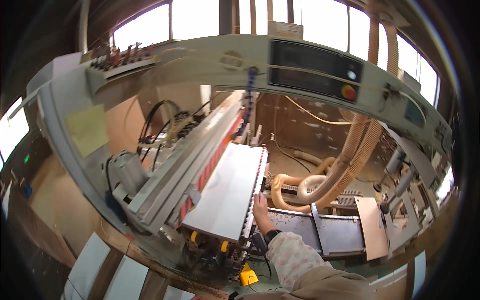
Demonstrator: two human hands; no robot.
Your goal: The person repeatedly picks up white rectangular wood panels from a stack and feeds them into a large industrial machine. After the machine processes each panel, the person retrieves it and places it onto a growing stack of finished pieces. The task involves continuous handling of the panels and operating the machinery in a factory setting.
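A white rectangular panel (pixel 225 187) lies on the bed of a drilling machine, its long right side beside a strip of small red and dark fittings (pixel 259 167). At that right edge is my right hand (pixel 260 210), reaching in from the lower right with a dark band (pixel 272 233) at the wrist. Its fingers look curled in against the machine's edge strip; what they grip, if anything, is hidden. A patterned sleeve (pixel 297 255) covers my forearm. My left hand is out of the picture.
A grey beam (pixel 200 65) with a dark control panel (pixel 315 67) and red button (pixel 348 92) spans overhead. Ribbed hoses (pixel 357 150) hang at right. Yellow rollers (pixel 224 246) sit under the panel's near end; a yellow pedal (pixel 248 276) is below. More boards (pixel 90 262) lie lower left.
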